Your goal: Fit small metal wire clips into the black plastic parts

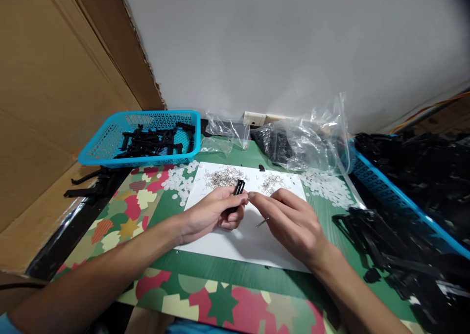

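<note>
My left hand (229,209) is closed around a narrow black plastic part (239,187), its slotted end pointing up and away. Beside it, my right hand (293,221) has its thumb and index finger pinched close to the part's side; anything tiny between those fingertips is too small to make out. From under the right palm sticks the end of a thin metal tool (262,222), its kind hidden by the fingers. Below both hands lies a white sheet (235,248) bearing two heaps of small metal pieces, a larger heap (223,177) and a smaller heap (272,183).
Black parts lie in a blue basket (139,114) at back left. Another blue basket (411,204) and loose black parts (396,255) occupy the right. White discs flank the sheet, left pile (179,179) and right pile (326,187). Clear plastic bags (304,138) rest by the wall.
</note>
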The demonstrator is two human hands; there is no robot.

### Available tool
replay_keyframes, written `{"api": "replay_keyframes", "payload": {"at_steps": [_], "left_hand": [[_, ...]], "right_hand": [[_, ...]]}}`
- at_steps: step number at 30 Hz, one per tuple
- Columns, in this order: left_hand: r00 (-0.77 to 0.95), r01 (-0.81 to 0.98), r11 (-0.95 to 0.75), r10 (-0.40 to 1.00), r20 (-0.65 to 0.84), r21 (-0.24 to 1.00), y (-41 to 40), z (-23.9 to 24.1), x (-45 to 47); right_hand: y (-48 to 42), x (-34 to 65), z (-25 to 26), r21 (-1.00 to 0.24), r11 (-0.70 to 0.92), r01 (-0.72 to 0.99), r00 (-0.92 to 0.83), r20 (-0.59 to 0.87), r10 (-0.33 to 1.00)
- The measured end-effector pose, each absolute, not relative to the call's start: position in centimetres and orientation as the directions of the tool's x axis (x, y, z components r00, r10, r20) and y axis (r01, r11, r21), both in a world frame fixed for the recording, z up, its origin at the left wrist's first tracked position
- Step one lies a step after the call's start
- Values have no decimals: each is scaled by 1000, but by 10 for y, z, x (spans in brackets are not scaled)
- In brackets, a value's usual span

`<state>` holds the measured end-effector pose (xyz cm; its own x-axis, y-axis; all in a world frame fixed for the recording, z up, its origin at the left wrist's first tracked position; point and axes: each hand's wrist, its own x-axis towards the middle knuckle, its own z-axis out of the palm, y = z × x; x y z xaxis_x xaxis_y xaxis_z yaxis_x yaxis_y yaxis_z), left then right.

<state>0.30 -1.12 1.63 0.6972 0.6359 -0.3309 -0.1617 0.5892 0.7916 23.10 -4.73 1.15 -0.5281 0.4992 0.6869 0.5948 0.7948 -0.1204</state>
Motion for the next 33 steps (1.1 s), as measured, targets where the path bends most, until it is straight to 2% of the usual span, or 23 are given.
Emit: {"api": "replay_keyframes", "payload": {"at_steps": [3,5,8,12,15,18,22,27,33], "left_hand": [[712,-147,567,630,-311,810,-11,17,3],[709,-141,546,638,-301,825,-10,16,3],[700,-143,513,657,-279,847,-11,16,3],[706,-132,452,667,-237,882,-11,14,4],[726,-107,424,651,-221,899,-12,11,5],[721,-84,401,656,-222,912,-13,9,6],[701,-35,425,656,-281,905,-16,10,4],[757,-21,513,569,-322,858,-16,14,4],[781,-33,580,523,-342,814,-18,13,5]], "right_hand": [[-47,231,15,-106,811,575,-573,655,492],[-46,230,17,-150,798,584,-544,657,522],[-45,227,20,-323,714,621,-420,632,652],[-45,223,26,-613,516,598,-280,443,852],[-45,220,29,-729,407,550,-253,319,913],[-45,218,31,-781,355,514,-249,260,933],[-45,220,34,-766,390,511,-211,328,921],[-46,226,31,-624,535,569,-255,485,837],[-45,226,22,-503,607,615,-353,513,783]]}}
